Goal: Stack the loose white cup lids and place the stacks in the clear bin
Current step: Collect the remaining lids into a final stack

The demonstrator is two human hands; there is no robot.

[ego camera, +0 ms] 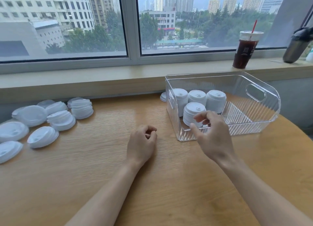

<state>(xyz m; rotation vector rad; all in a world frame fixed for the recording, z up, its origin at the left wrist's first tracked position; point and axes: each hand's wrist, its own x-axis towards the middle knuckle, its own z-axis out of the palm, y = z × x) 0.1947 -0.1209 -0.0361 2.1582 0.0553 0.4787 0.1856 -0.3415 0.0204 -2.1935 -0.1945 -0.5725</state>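
Several stacks of white cup lids (194,114) stand upright in the left part of the clear bin (264,117). My right hand (211,134) hovers at the bin's front wall, just in front of the nearest stack, fingers loosely spread and holding nothing. Near the table's middle, my left hand (142,141) rests with loosely curled fingers and is empty. Loose lids and short leaning stacks (61,119) lie on the table at the far left. One more lid (163,96) peeks out behind the bin's left corner.
The wooden table (105,166) has a rounded right edge. On the window sill behind the bin stand an iced drink cup with a red straw (243,51) and a tilted metal bottle (296,46). A divider splits the bin's right part.
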